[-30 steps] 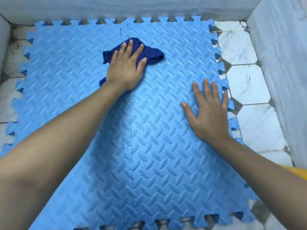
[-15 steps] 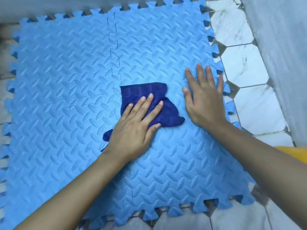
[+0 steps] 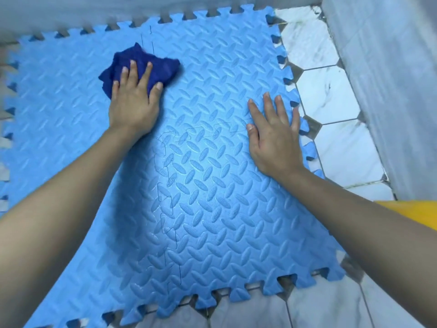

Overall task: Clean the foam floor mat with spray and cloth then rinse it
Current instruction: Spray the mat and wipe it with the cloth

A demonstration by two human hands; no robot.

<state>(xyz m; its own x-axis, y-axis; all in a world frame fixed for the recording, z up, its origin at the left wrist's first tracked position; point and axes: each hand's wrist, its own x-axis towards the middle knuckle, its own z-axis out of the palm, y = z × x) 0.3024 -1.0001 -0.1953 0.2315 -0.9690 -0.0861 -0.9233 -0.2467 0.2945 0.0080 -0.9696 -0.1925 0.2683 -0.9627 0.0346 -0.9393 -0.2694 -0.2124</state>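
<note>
Wiping the blue foam mat [image 3: 212, 185] on the tiled floor [image 3: 331, 102]: your left hand [image 3: 133, 105] presses the navy cloth [image 3: 142, 65] near the far edge, fingers flat; right hand [image 3: 275, 140] splayed flat, bracing the mat's right side. Keep even pressure, overlap strokes w/ the seams. No containers clearly visible; yellow object [image 3: 411, 211] at right unidentifiable

The cloth [image 3: 142, 66] lies on the mat's [image 3: 212, 185] far left; tiled floor [image 3: 331, 102] borders the mat's right.

The foam mat [image 3: 212, 185] is matt blue, embossed with raised ovals. The cloth [image 3: 163, 67] looks fuzzy; the floor tiles [image 3: 331, 95] are glossy marble-patterned.
</note>
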